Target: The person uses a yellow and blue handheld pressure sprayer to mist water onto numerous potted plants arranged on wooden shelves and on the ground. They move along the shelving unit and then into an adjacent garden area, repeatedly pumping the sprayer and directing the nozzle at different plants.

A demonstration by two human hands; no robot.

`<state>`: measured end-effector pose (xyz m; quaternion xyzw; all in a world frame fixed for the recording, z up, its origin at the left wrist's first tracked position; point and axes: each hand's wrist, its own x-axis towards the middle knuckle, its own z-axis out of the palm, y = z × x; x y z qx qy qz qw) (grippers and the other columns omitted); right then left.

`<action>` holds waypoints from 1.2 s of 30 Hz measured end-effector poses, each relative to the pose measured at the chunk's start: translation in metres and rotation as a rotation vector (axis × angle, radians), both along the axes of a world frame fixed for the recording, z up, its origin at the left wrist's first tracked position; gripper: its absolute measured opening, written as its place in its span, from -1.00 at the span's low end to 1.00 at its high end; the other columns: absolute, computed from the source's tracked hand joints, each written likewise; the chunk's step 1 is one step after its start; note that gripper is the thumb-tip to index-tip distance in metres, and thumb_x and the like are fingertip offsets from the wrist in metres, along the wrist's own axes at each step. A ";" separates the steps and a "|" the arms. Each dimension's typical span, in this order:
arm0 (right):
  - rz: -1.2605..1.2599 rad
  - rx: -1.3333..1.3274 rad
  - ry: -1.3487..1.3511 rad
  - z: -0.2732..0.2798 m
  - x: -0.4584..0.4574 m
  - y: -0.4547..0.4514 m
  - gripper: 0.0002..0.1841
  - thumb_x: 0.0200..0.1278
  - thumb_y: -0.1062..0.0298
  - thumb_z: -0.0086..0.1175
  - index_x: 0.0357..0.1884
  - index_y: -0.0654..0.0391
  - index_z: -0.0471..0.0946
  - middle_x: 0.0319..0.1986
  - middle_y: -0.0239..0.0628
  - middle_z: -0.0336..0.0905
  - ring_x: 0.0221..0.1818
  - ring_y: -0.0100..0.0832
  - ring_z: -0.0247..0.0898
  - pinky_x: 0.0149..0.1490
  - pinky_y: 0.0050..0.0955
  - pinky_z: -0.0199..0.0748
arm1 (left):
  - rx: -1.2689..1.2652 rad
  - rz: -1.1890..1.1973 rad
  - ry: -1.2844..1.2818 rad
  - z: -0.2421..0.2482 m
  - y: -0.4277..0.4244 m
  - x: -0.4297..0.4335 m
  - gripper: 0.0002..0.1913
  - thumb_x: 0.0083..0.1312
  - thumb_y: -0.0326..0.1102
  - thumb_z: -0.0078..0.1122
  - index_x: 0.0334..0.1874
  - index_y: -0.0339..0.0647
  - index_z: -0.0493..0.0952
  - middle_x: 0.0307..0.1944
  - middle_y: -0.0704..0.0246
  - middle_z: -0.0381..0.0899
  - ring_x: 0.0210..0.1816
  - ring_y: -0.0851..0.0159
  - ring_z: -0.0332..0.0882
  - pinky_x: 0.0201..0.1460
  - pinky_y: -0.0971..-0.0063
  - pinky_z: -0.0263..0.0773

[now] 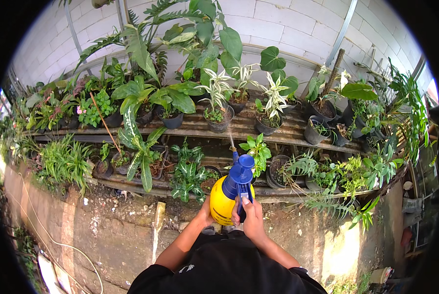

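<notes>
A yellow pump pressure sprayer (219, 200) with a blue head stands upright between my hands in front of my body. My right hand (253, 217) grips its blue handle, thumb at the trigger. Against the left side of the yellow tank, my left hand (205, 211) supports it, its fingers partly hidden behind the tank. From the nozzle (234, 149) a fine spray goes out toward a dark plastic pot (219, 119) on the upper shelf. In that pot grows a plant with white-striped leaves (216, 87). A similar white-striped plant (274, 96) stands to its right.
Potted plants crowd the corrugated upper shelf (296, 134) and the lower shelf (112, 183). A white block wall (274, 22) rises behind. A thin stick (104, 121) leans among the pots at left. A pale hose (63, 244) lies on the ground at lower left.
</notes>
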<state>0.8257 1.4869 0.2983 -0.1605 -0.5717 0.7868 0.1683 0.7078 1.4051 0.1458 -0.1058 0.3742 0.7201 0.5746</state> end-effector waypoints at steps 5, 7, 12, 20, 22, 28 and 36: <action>0.026 -0.101 -0.060 0.014 -0.007 0.007 -0.66 0.38 0.11 -0.29 -0.32 0.22 0.29 -0.75 -0.36 0.20 -0.74 -0.52 0.11 -0.56 -0.54 0.14 | 0.191 -0.241 0.044 0.029 -0.005 0.011 -0.51 0.37 0.06 -0.37 -0.05 -0.20 0.44 -0.24 0.25 0.59 -0.23 0.22 0.60 -0.07 0.31 0.50; 0.015 -0.204 -0.048 0.023 -0.008 0.021 -0.67 0.37 0.11 -0.27 -0.30 0.23 0.30 -0.74 -0.35 0.20 -0.75 -0.51 0.09 -0.56 -0.51 0.15 | 0.184 -0.219 0.027 0.044 -0.004 0.023 -0.61 0.35 0.02 -0.19 -0.25 -0.16 0.50 -0.49 0.31 0.60 -0.39 0.30 0.61 -0.23 0.40 0.55; 0.070 -0.299 -0.034 0.043 -0.001 0.046 -0.67 0.42 0.12 -0.29 -0.30 0.21 0.32 -0.72 -0.36 0.21 -0.75 -0.54 0.09 -0.57 -0.54 0.15 | 0.169 -0.340 -0.159 0.047 -0.009 0.035 -0.51 0.36 0.12 -0.24 0.08 -0.11 0.41 -0.01 0.36 0.54 -0.04 0.28 0.56 -0.02 0.27 0.50; 0.110 -0.348 -0.028 0.065 0.005 0.066 -0.64 0.42 0.07 -0.26 -0.26 0.22 0.32 -0.70 -0.37 0.22 -0.72 -0.53 0.12 -0.56 -0.53 0.18 | 0.220 -0.502 -0.137 0.009 -0.011 0.032 -0.32 0.34 0.27 -0.37 0.25 -0.16 0.24 0.09 0.21 0.46 0.06 0.12 0.49 -0.01 0.15 0.51; 0.121 -0.365 -0.052 0.066 0.004 0.069 -0.63 0.42 0.06 -0.25 -0.27 0.22 0.32 -0.70 -0.37 0.22 -0.72 -0.53 0.12 -0.56 -0.53 0.18 | 0.229 -0.524 -0.152 0.007 -0.012 0.036 -0.29 0.33 0.30 -0.42 0.28 -0.15 0.20 0.12 0.20 0.43 0.07 0.10 0.48 -0.01 0.14 0.51; 0.131 -0.320 -0.082 0.064 0.004 0.068 -0.65 0.41 0.06 -0.26 -0.28 0.20 0.30 -0.71 -0.37 0.22 -0.73 -0.52 0.11 -0.57 -0.53 0.17 | 0.222 -0.529 -0.160 0.006 -0.011 0.044 -0.26 0.32 0.33 -0.47 0.31 -0.14 0.15 0.16 0.17 0.38 0.09 0.08 0.46 0.00 0.13 0.50; -0.074 -0.254 0.036 0.056 0.012 0.052 -0.67 0.40 0.09 -0.28 -0.26 0.19 0.30 -0.72 -0.36 0.19 -0.75 -0.52 0.07 -0.55 -0.53 0.14 | 0.213 -0.364 -0.172 -0.008 -0.011 0.039 -0.30 0.33 0.28 -0.38 0.26 -0.19 0.21 0.08 0.14 0.46 0.03 0.10 0.51 -0.02 0.21 0.51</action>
